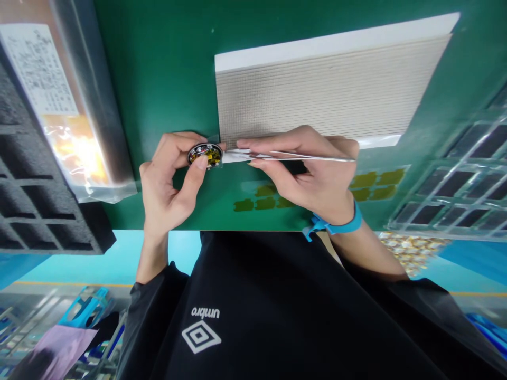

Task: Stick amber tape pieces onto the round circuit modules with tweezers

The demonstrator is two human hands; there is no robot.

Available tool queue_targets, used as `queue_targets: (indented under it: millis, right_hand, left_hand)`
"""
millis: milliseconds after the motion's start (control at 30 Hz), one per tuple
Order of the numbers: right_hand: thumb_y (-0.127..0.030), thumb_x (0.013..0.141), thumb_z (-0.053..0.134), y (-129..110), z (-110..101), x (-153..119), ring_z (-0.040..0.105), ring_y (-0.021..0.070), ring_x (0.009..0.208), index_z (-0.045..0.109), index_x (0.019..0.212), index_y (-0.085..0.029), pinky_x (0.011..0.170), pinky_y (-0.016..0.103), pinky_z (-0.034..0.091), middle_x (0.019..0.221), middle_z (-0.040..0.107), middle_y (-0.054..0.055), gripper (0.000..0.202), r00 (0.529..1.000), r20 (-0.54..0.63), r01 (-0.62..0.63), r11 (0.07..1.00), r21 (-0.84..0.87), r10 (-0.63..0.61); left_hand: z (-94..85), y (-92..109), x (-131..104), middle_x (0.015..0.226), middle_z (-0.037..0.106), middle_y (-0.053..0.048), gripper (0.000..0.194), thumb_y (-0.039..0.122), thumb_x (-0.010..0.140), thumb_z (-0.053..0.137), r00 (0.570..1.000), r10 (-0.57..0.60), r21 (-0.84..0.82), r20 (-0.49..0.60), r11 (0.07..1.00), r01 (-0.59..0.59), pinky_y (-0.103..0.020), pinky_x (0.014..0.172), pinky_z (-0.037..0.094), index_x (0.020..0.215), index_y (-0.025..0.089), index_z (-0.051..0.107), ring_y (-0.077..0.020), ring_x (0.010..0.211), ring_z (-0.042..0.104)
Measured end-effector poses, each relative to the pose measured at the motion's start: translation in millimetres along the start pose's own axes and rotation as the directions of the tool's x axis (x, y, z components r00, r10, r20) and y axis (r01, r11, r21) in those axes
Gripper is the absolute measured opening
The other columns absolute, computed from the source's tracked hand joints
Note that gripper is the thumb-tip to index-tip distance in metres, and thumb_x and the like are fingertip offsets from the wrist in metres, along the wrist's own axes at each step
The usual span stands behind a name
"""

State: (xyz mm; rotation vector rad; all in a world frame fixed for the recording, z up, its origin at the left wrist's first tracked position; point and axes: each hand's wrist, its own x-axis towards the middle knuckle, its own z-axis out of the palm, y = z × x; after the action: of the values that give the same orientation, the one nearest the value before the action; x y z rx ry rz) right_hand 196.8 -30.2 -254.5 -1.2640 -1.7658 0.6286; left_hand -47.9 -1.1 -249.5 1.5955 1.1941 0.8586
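Observation:
A small round electronic part (214, 158) with a black rim, wiring and a yellow patch inside is pinched between the thumb and fingers of my left hand (170, 177). My right hand (312, 169) is closed around metal tweezers (301, 156), whose tips point left at the edge of the round part. Whether the tips touch it or carry anything is too small to tell. Just beyond both hands lies a pale sheet (325, 89) marked with a fine grid of lines. Yellow film pieces (264, 203) on a clear backing lie beneath and beside my right hand.
Dark foam trays with compartments (43, 211) and a labelled clear-wrapped package (59, 105) are at the left. Clear plastic trays (447, 184) holding dark pieces stand at the right. The green table's (158, 68) near edge runs close to my torso.

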Motion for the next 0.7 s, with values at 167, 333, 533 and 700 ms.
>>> queue_targets:
  millis: [167,333,533,700]
  right_hand:
    - [-0.018,0.104,0.081,-2.7,2.4,2.0,0.087,0.0163,0.090,0.084,0.110,-0.029,0.073,0.027,0.070,0.105,0.087,-0.005,0.012,0.998,-0.021,-0.055,0.997,0.051,0.056]
    - [-0.021,0.105,0.080,-1.5,3.0,1.1,0.087,0.0192,0.096,0.088,0.101,-0.029,0.081,0.032,0.074,0.109,0.087,-0.004,0.012,0.988,-0.018,-0.148,0.981,0.127,0.151]
    - [-0.024,0.106,0.079,-0.5,4.9,5.1,0.087,0.0214,0.097,0.087,0.100,-0.024,0.085,0.033,0.075,0.107,0.087,0.001,0.009,0.980,-0.115,-0.115,0.939,0.323,0.160]
    - [-0.035,0.106,0.079,-19.5,-14.9,2.0,0.087,0.0269,0.088,0.084,0.109,-0.032,0.071,0.041,0.077,0.102,0.087,0.002,0.007,0.975,-0.213,-0.002,0.966,0.258,0.059]
  left_hand:
    - [1.1,-2.9,0.5,0.113,0.084,-0.003,0.014,0.041,0.110,0.074,0.998,0.054,0.062,-0.024,0.997,-0.052,-0.039,0.091,0.072,0.109,0.028,0.081,-0.0256,0.109,0.086]
    - [1.1,-3.6,3.3,0.108,0.086,-0.004,0.016,0.041,0.109,0.074,0.995,0.098,0.089,-0.034,0.992,-0.094,-0.037,0.089,0.072,0.105,0.028,0.081,-0.0242,0.110,0.083]
    - [3.0,-5.3,-0.1,0.117,0.089,-0.001,0.016,0.040,0.112,0.075,0.991,0.124,0.002,-0.053,0.992,-0.124,-0.035,0.093,0.075,0.113,0.025,0.081,-0.0210,0.106,0.088]
    - [13.6,24.4,-8.4,0.106,0.090,0.003,0.020,0.022,0.107,0.082,0.990,0.134,-0.180,-0.036,0.974,-0.139,-0.027,0.078,0.076,0.125,0.028,0.086,-0.0169,0.088,0.089]
